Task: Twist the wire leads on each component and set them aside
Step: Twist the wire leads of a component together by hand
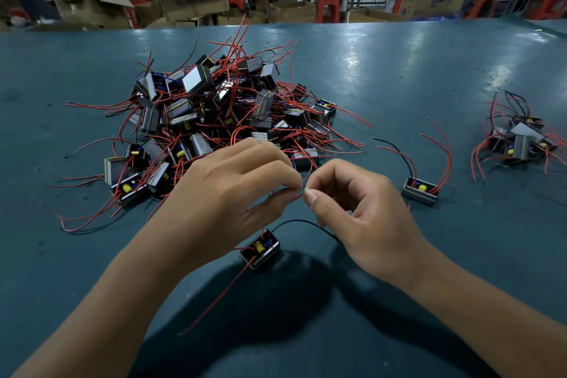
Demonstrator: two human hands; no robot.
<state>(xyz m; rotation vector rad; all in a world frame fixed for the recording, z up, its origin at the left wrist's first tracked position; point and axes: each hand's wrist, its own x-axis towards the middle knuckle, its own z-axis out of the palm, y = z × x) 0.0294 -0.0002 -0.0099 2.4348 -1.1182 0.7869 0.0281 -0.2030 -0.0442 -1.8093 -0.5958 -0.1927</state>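
A small black component (260,249) with a yellow part and red and black leads hangs just above the green table (399,77), below my hands. My left hand (233,190) pinches a red lead near its tip. My right hand (349,205) pinches the same lead's end between thumb and forefinger, fingertips almost touching the left hand's. The black lead arcs from the component up under my right hand. Another red lead (214,298) trails down toward me.
A big pile of components (214,110) with tangled red wires lies behind my hands. One single component (419,191) sits to the right, and a small group (518,141) lies at the far right. Cardboard boxes and seated people are beyond the table.
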